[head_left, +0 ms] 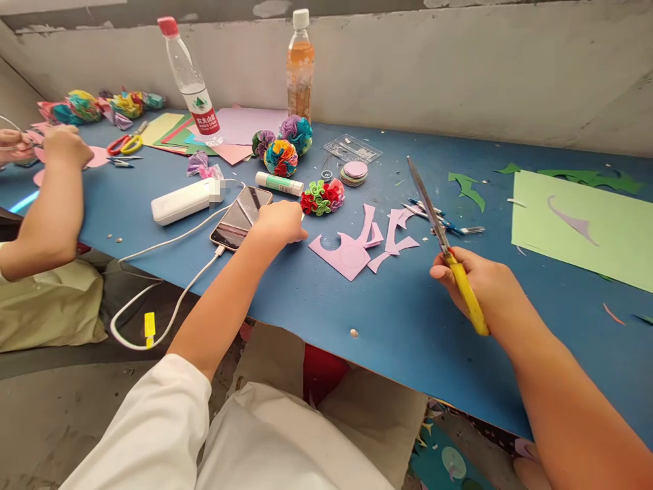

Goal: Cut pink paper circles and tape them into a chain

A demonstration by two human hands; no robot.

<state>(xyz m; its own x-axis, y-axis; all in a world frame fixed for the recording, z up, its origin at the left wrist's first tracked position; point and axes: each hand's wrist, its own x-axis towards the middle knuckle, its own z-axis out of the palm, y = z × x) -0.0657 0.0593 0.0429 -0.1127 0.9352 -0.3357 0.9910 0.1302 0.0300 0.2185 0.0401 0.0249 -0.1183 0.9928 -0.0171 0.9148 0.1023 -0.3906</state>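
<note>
My right hand [482,282] is wrapped round the yellow handle of a pair of scissors [431,204], whose closed blades point up and away. My left hand [280,223] is closed at the right edge of a smartphone [239,221]; what its fingers hold, if anything, is hidden. Between my hands lies a cut sheet of purple paper [341,257] with a circle drawn on it, and purple offcuts [392,235] beside it. A stack of round paper discs [354,173], a glue stick [279,184] and a red-and-green paper flower ball [322,197] sit just beyond my left hand.
A white power bank [186,201] is cabled to the phone. Farther back stand a water bottle [191,88], an orange drink bottle [300,68] and paper flower balls [281,156]. Pens [443,221] and green paper [586,224] lie right. A co-worker's hand [66,146] is at left.
</note>
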